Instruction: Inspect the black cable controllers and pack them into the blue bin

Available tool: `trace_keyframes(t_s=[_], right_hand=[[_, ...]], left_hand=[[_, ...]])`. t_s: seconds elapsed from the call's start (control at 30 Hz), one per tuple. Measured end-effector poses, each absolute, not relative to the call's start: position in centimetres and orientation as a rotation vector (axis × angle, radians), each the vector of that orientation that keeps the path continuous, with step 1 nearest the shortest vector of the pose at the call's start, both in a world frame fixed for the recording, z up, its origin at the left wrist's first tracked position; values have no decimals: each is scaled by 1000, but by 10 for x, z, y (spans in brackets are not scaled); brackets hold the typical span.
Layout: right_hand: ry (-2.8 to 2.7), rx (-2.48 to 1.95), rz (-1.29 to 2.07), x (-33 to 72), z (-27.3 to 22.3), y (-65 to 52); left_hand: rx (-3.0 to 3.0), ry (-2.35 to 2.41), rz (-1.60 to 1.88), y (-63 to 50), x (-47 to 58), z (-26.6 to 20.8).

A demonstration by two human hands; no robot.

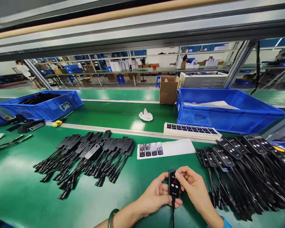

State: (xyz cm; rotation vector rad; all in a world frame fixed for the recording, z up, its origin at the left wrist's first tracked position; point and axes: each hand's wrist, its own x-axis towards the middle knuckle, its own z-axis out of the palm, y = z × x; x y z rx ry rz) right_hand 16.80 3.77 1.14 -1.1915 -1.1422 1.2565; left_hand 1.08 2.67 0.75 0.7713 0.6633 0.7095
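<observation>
My left hand (154, 194) holds a small black wired controller (174, 189) upright above the bench, its fingers wrapped behind it. The controller's face carries a dark label with red marks and white buttons; a metal loop sticks out on top and a black cable hangs below. My right hand (194, 186) is closed, thumb and forefinger pressed at the controller's upper right edge. Whether it pinches the label's edge I cannot tell. Just behind lies a white label sheet (178, 147) with several printed labels at its left end.
Controllers with plain faces (109, 144) are piled at left, labelled ones (228, 156) at right. A stack of label sheets (192, 131), a white glove (145, 115), a yellow-handled tool (57, 123), a cardboard box (168, 91) and blue bins (228, 118) (61, 106) stand behind.
</observation>
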Motion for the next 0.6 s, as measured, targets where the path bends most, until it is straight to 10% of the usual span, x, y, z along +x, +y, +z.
trace_keyframes(t_s=[0.6], right_hand=[[-1231,-1242,1212,172,20,34]], left_hand=[[770,641,676,26,10,9]])
